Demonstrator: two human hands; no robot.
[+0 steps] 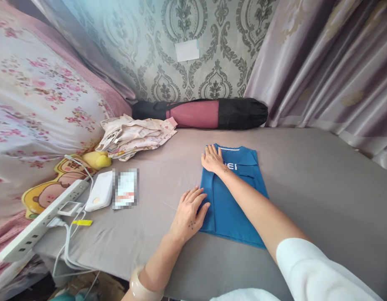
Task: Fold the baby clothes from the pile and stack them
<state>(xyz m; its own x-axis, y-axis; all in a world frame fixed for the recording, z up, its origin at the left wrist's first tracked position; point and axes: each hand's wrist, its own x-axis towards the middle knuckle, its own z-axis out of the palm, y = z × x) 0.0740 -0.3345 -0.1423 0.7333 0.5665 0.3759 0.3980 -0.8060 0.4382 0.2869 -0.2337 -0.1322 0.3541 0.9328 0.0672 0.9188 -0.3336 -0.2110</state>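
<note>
A blue T-shirt [234, 209] with white lettering lies on the grey sheet, its sides and sleeves folded inward and its neckline away from me. My right hand [213, 159] rests flat on the shirt's upper left corner, fingers stretched out. Part of the lettering is hidden behind my right forearm. Lower down, my left hand [190, 211] is at the shirt's left edge, fingers spread and slightly curved, with nothing in them. Its fingertips lie by the folded edge; whether all of them touch the cloth I cannot tell.
Crumpled pale clothes [137, 136] lie at the back left, before a black and pink rolled bag [196, 113] along the wall. On the left are a white power strip [39, 223] with cables, a white power bank [101, 192], a blurred packet [125, 189] and a yellow plush [49, 194].
</note>
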